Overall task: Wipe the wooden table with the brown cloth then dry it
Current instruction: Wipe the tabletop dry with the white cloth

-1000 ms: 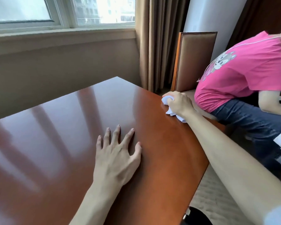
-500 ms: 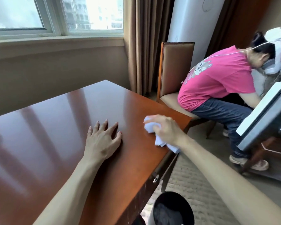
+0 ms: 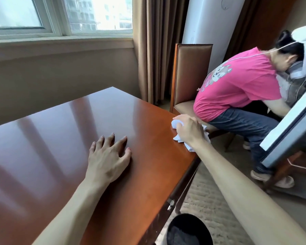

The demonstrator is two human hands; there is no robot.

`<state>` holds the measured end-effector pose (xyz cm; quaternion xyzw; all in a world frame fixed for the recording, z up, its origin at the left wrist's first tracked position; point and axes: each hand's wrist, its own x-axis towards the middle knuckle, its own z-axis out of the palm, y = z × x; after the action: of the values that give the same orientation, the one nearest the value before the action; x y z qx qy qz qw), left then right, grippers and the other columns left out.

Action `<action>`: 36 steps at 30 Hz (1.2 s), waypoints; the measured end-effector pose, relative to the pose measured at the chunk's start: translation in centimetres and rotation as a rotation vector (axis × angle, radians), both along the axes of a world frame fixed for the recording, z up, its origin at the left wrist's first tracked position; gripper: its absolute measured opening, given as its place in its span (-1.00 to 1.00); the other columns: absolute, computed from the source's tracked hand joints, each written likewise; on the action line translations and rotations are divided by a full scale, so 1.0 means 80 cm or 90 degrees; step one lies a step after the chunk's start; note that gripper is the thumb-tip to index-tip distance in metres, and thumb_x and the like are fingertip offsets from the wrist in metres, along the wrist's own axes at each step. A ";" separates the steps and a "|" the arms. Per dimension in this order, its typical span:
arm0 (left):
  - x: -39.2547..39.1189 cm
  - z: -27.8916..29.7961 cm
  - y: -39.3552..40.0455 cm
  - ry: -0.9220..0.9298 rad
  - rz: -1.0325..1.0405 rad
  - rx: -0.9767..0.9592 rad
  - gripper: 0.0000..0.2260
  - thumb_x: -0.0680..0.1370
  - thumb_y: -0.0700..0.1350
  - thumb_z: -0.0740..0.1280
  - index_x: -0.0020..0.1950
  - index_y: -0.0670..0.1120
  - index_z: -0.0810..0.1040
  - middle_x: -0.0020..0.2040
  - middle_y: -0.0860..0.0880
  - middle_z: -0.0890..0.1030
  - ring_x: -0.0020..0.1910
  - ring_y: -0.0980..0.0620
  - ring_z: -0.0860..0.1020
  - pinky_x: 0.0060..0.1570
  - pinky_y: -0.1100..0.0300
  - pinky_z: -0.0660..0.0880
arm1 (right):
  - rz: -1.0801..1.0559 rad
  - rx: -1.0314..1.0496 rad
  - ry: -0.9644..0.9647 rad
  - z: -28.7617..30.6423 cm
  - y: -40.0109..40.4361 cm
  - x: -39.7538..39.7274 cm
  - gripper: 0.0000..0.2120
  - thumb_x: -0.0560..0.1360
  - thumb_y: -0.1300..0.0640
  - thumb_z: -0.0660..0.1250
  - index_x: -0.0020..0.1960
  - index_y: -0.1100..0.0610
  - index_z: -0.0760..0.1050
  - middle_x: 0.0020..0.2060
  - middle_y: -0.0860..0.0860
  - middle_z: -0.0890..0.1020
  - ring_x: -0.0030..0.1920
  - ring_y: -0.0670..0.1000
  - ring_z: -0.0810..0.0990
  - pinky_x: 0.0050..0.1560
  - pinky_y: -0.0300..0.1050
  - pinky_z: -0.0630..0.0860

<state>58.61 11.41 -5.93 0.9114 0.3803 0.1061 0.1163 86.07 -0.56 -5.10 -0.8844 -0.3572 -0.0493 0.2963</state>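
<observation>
Gripping a bunched white cloth (image 3: 178, 137) against the wooden table (image 3: 60, 131)'s far right edge to dry it, the right hand (image 3: 188, 130) is pressing down while the left hand (image 3: 107, 157) is resting flat, fingers spread, bracing nearby

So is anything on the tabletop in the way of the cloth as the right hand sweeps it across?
Only the person's own left hand, resting flat near the middle of the table. The right hand grips the white cloth at the right edge; the rest of the visible tabletop holds nothing.
</observation>
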 end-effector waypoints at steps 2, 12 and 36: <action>0.001 0.006 0.005 0.016 -0.007 -0.027 -0.45 0.56 0.32 -0.01 0.56 0.29 0.23 0.63 -0.01 0.17 0.61 -0.10 0.04 0.57 -0.07 -0.05 | 0.111 0.017 0.007 0.003 -0.012 -0.065 -0.57 0.46 0.14 0.16 0.22 0.00 0.66 0.30 -0.05 0.61 0.31 0.08 0.53 0.30 -0.08 0.42; -0.072 0.014 0.045 0.085 -0.004 -0.009 -0.42 0.57 0.39 -0.06 0.59 0.31 0.13 0.63 -0.10 0.12 0.61 -0.15 0.05 0.57 -0.07 0.00 | 0.298 -0.007 0.037 0.014 0.030 -0.098 -0.55 0.44 0.01 0.13 0.21 -0.03 0.66 0.30 -0.11 0.61 0.34 -0.04 0.50 0.37 -0.15 0.38; -0.084 -0.003 0.046 0.023 0.027 0.021 -0.40 0.51 0.45 -0.16 0.56 0.41 0.07 0.65 0.09 0.04 0.63 0.05 -0.09 0.59 0.03 -0.13 | 0.262 0.022 0.038 0.021 0.139 -0.023 -0.57 0.39 -0.01 0.15 0.14 -0.09 0.67 0.19 -0.11 0.67 0.24 0.02 0.60 0.26 0.02 0.50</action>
<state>51.90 15.11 -6.20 0.9067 0.3997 0.0980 0.0921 84.21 10.54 -3.41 -0.7887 -0.5205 0.0321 0.3255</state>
